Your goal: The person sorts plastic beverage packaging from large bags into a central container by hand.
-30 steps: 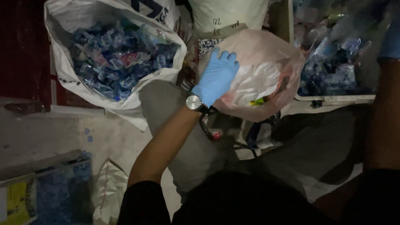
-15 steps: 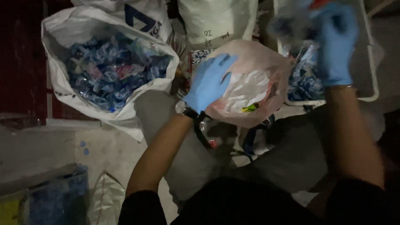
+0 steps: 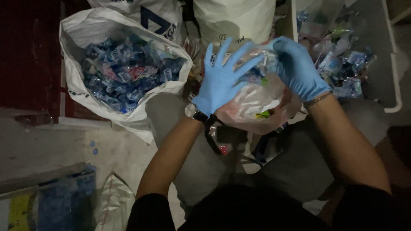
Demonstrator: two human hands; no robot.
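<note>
Dim floor blurs detail; left hand spread open on pink bag, right hand gripping its half-hidden top.

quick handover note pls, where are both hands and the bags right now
Left hand: blue glove, fingers spread open, palm against the pinkish plastic bag held over the lap.
Right hand: blue glove, closed on clear crumpled plastic at the bag's mouth.
Big white sack on the left is open and holds many blue-labelled plastic pieces. The white tray on the right holds more mixed plastic.
Done: sack well filled. Left: the tray pile and the piece in hand.
</note>
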